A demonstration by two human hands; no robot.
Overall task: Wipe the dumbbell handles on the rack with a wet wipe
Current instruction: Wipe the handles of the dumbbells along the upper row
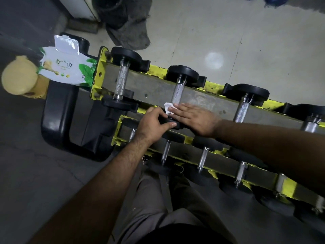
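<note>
- Wiping under way on the upper tier of the yellow rack, near its left end: the right hand lies with fingers stretched flat, pressing a crumpled white wet wipe against the near end of the second dumbbell handle.
- Left hand: fingers and thumb curled round the black near-side head of that same dumbbell, apparently steadying it.
- Wet wipe: small, bunched, showing only at the right fingertips; whether it wraps round the handle or merely touches it cannot be told.
- First handle, at the rack's left end: bare knurled steel, no hand on it. Whether it has been cleaned cannot be judged; no wet sheen is legible.
- Third handle and a fourth partly seen at the right edge of the upper tier: untouched at this moment.
- Lower tier: a row of slimmer handles running from left end to right edge, no hand on them.
- Wipes packet: flap lifted, lying just beyond the rack's left end, on a black bench.
- Progress, as a judgement: early. One handle in hand, the far stretch of it not yet covered by the wipe; most upper handles and the whole lower tier appear left to do.
</note>
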